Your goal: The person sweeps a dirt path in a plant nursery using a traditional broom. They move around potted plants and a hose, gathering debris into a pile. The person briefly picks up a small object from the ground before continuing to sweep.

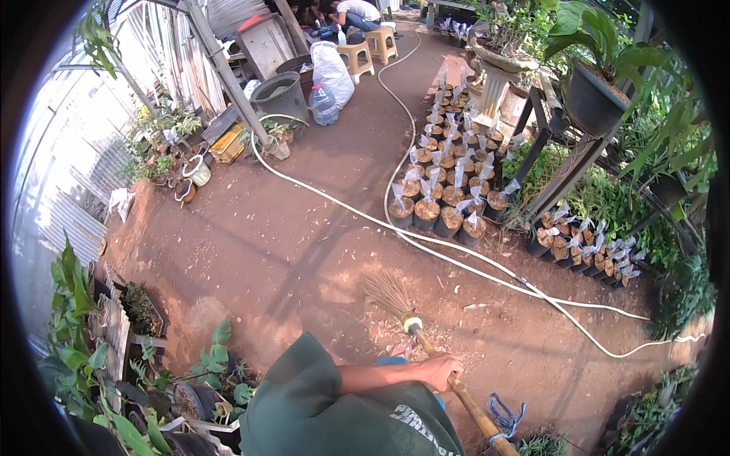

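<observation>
My left hand (443, 371) grips the bamboo handle (469, 403) of a stick broom, its arm crossing in front of my green shirt (308, 399). The handle slants from the lower right towards the middle of the view. A pale yellow and dark binding (411, 323) joins it to a fan of thin stiff bristles (389, 292), which rests on the dirt floor. Around and below the bristle head lie scattered dry chips and leaf bits (383, 333). Knotted on the handle below my hand is a blue cord (505, 419). My right hand is out of view.
A pale hose (325, 196) crosses the brown dirt floor (228, 245). Rows of black seedling bags (426, 212) with plastic covers stand beyond it. Potted plants (191, 399) crowd the lower left. Farther off are a grey bucket (279, 97), a water bottle (324, 105) and a seated person (359, 14).
</observation>
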Demonstrator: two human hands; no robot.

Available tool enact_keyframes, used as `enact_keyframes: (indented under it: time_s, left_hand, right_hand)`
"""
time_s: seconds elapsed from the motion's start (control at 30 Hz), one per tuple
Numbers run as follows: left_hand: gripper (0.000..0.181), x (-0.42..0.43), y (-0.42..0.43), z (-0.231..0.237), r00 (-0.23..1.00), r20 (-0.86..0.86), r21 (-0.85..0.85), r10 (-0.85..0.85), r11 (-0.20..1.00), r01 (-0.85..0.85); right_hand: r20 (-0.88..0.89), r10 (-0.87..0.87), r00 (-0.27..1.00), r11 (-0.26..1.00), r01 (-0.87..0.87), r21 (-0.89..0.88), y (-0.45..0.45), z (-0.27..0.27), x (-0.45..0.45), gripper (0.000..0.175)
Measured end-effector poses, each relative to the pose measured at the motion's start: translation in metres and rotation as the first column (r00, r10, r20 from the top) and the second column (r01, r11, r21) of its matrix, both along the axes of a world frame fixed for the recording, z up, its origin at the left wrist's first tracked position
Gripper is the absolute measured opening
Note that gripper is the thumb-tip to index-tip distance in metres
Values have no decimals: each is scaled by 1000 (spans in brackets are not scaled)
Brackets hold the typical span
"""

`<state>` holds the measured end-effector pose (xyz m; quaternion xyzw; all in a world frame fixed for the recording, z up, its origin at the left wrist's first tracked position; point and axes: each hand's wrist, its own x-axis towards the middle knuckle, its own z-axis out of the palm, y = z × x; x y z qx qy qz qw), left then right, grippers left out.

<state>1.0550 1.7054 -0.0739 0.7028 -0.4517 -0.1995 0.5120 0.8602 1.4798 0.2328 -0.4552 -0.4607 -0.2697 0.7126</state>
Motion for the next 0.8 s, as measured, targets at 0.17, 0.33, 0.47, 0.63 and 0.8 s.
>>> enact_keyframes:
  time_s: [0.17,0.33,0.47,0.63,0.8]
  left_hand:
    - [19,-55,35,-1,993,12,204,121,971,-121]
    - [16,-111,83,-8,999,-34,415,31,910,-14]
    - [14,-132,135,-5,984,-11,573,180,807,-141]
    - [29,-130,184,1,934,14,714,358,651,-260]
    - [24,-114,207,-5,942,-14,653,335,716,-245]
  right_hand:
    - [-8,-60,998,994,60,92,7,-23,-22,21]
    - [-28,-29,999,974,34,225,16,-56,-69,34]
    - [-163,76,984,946,-19,322,18,-93,-83,34]
    - [-456,-48,889,877,256,407,49,-117,-78,32]
    - [-508,-145,849,817,392,422,87,-111,-62,36]
